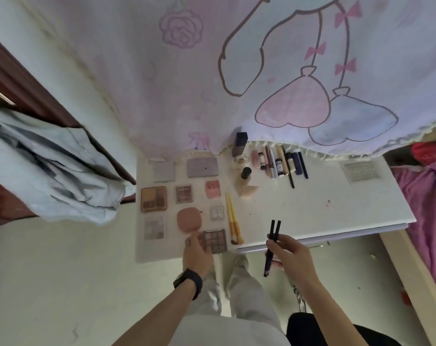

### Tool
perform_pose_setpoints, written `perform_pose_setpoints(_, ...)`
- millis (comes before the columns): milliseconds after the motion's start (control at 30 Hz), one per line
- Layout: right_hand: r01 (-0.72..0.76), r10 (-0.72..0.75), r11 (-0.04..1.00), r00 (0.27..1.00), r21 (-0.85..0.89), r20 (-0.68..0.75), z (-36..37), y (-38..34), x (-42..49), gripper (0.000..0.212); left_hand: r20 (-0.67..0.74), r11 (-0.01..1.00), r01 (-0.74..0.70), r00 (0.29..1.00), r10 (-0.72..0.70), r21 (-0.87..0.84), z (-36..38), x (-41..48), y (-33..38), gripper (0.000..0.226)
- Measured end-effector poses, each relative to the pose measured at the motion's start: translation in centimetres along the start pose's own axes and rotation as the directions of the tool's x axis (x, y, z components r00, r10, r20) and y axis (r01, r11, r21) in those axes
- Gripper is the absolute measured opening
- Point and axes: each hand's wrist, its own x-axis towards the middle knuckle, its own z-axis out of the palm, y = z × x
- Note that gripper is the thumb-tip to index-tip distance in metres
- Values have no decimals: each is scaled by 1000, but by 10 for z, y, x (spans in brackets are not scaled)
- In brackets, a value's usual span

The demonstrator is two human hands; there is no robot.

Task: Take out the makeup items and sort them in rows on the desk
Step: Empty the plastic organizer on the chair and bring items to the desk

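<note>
Two thin black makeup pencils [272,243] stand side by side in my right hand [290,255], which grips them just off the front edge of the white desk [324,211]. My left hand [197,253] rests its fingers on a dark eyeshadow palette [215,240] at the desk's front left. Several palettes and compacts lie in rows on the left, among them a brown palette [154,199] and a pink compact [189,219]. Two yellow-handled brushes [233,221] lie beside them. A row of tubes and pencils [279,162] lies at the back.
A pale printed curtain [236,71] hangs over the desk's far edge. Bottles [245,172] and a beige sponge [248,191] stand mid-desk. A patterned sheet [360,171] lies at the back right. Pink bedding [426,196] is on the right, crumpled grey cloth [49,171] on the left.
</note>
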Motion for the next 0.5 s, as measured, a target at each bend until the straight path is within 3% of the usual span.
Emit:
perform_pose_setpoints(67,-6,6,1000,1000,-28,19,3,-1,12,13,57,972,-112,993,102,208,3,-7,-10,50)
perform_pose_setpoints(133,-3,6,998,999,-57,52,4,-4,23,14,200,829,-307,950,239,468,5,-7,-18,63)
perform_pose_setpoints(200,-11,17,998,995,-55,96,5,-11,35,14,317,622,-486,874,369,614,4,0,-22,71)
perform_pose_setpoints(267,-18,25,998,991,-52,131,4,-19,47,13,336,559,-493,869,364,667,8,10,-24,76)
perform_pose_setpoints(400,4,22,992,981,-129,193,-8,-27,77,14,326,539,-480,874,360,693,10,16,-12,75)
perform_pose_setpoints(500,6,37,977,979,-211,200,-22,-22,102,14,304,593,-425,905,298,683,11,14,-8,85)
